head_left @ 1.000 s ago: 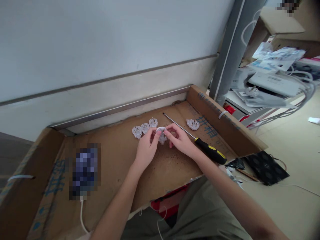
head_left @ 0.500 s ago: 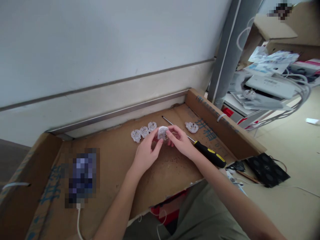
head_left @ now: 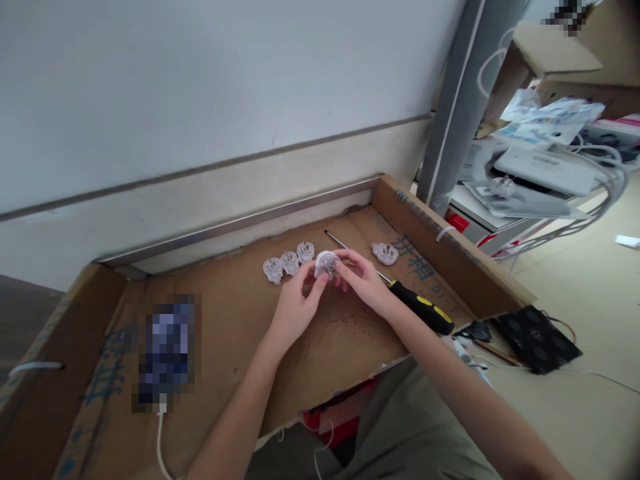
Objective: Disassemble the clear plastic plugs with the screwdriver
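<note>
**Both hands on one white plug, over a flattened cardboard sheet**

Far left: a blurred dark object (head_left: 163,353) lies on the cardboard sheet (head_left: 225,313), with a white cable (head_left: 161,437) running from its near end toward the viewer.

Left of centre: a row of three white plugs (head_left: 289,261) sits on the cardboard near the back edge, pins up, each just beside the next. The rightmost of them is close to the held plug; contact cannot be told.

Centre: left hand (head_left: 293,308) and right hand (head_left: 364,283) meet around a single white plug (head_left: 325,264), held just above the cardboard. Left-hand fingertips pinch it from the left and below; right-hand fingers close on it from the right. Both hands are grasping the plug, neither released. Pins or inner parts of the plug are too small to make out.

Right of centre: a screwdriver (head_left: 400,293) lies on the cardboard, long metal shaft pointing toward the back wall, black-and-yellow handle toward the near right corner. The shaft passes behind the right hand. A lone plug (head_left: 385,253) rests beyond the shaft, well apart from the row.

Far right: a black flat panel (head_left: 537,337) lies on the floor; white cables and packets are piled on a low shelf (head_left: 540,177).
</note>
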A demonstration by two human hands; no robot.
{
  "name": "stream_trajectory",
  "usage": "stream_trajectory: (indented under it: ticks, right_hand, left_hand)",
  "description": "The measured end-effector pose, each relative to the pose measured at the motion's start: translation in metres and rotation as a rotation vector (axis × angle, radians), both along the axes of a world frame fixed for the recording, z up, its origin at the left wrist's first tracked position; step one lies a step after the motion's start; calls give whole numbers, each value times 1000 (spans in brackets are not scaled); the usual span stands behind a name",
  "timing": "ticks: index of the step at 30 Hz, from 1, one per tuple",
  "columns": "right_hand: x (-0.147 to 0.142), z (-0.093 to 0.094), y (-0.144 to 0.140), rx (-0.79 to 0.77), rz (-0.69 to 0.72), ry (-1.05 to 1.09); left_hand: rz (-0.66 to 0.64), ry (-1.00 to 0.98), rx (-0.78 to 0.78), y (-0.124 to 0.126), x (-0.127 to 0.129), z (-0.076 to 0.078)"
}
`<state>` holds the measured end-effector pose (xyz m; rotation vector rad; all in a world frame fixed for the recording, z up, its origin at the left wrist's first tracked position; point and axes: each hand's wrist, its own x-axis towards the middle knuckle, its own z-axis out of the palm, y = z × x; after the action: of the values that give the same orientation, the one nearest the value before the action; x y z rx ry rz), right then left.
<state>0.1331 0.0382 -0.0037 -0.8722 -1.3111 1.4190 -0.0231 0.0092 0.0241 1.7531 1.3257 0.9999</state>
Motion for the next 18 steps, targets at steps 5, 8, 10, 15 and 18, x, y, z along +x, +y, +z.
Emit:
stream_trajectory:
  ticks: [5,8,10,15,18]
  right_hand:
    - [1,1,-1,4,70,17]
    - [0,1,-2,11,79,29]
    - [0,1,-2,7,81,29]
    - [1,-1,-2,-22,113,20]
    - [1,0,-1,-35,117,19]
  left_hand:
    - [75,213,115,0,-8,-1]
    - [112,278,227,3,-8,-3]
    - [114,279,240,5,-4,-3]
    - [101,478,250,-11,-23,16]
    - [420,653,366,-43,-83,29]
